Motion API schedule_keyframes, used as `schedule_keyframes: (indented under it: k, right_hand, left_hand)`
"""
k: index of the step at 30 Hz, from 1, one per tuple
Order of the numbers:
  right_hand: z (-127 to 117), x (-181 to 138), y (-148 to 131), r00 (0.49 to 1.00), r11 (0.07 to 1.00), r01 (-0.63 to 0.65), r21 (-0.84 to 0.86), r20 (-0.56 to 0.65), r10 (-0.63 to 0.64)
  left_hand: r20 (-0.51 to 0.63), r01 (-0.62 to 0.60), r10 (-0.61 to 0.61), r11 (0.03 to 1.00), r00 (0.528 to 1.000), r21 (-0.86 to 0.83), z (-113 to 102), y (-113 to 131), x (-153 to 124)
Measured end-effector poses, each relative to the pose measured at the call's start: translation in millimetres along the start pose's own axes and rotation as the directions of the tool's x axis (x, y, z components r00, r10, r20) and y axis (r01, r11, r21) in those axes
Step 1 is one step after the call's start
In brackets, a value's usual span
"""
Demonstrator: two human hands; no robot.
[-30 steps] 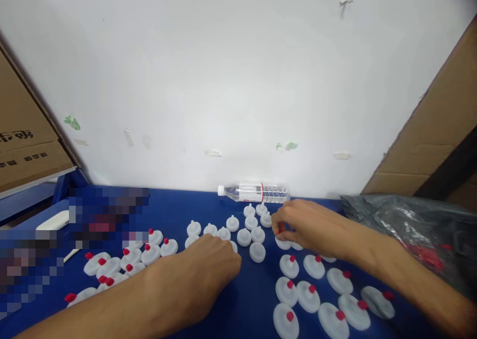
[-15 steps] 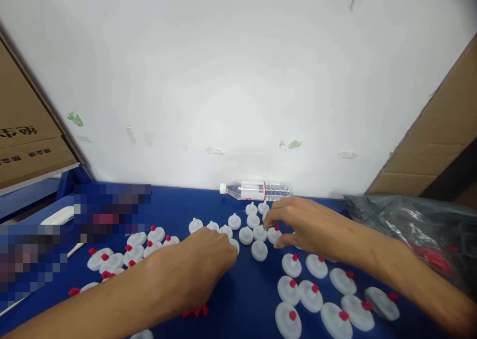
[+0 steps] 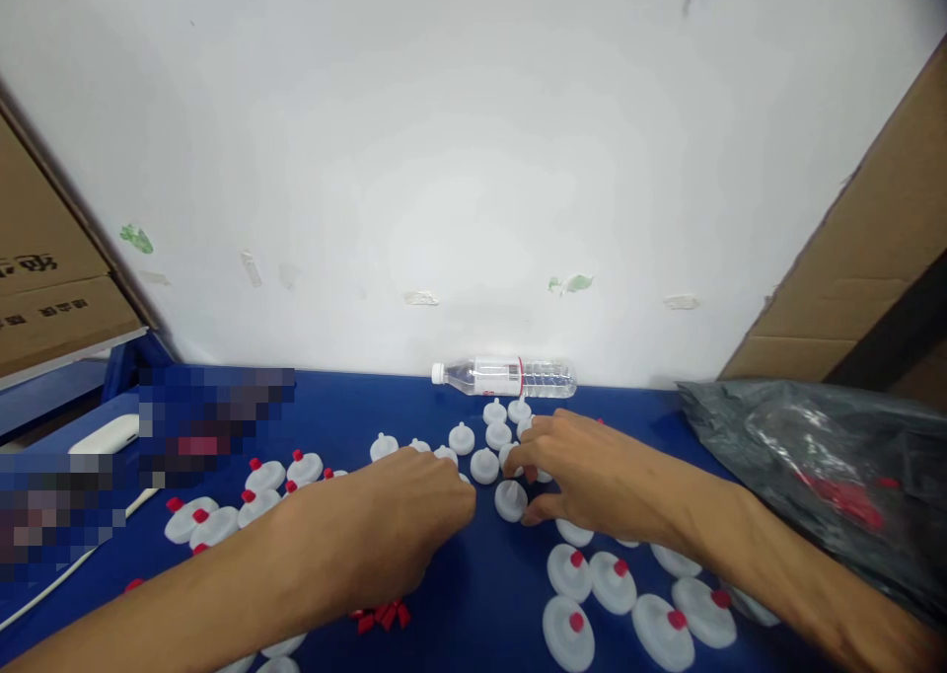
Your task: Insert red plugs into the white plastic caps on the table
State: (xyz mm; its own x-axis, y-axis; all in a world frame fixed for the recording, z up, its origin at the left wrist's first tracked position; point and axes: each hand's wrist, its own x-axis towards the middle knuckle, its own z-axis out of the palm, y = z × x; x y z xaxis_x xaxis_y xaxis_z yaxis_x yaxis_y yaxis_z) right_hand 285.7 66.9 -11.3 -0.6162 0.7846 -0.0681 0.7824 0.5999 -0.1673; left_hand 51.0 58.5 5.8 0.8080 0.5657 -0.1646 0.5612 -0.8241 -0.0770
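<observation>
While both forearms were extended over the blue tabletop (image 3: 480, 594), the right hand (image 3: 584, 476) was placed with curled fingertips around an uncapped white disc (image 3: 510, 500), apparently pinching it, though the contact was partly hidden. The left hand (image 3: 400, 525) was held loosely curled just left of that disc, its grip not discernible. Red-capped white discs (image 3: 614, 594) were spread near the right wrist, loose red caps (image 3: 381, 616) under the left, and a water bottle (image 3: 507, 377) by the wall.
</observation>
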Motion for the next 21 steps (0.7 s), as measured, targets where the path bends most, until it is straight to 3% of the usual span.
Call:
schedule_keyframes:
  k: [11,21]
  right_hand:
    - [-8,-4,-3,0.997,1.000,0.014,-0.004,-0.078,-0.014]
    - [-15,-11,2,0.987,0.998,0.050,-0.027,-0.151,-0.054]
  left_hand:
    - [-0.006,-0.093,0.093,0.996,0.996,-0.013,-6,1,8]
    - [-0.127,-0.147,0.145,0.989,0.981,-0.010,3,-18,10]
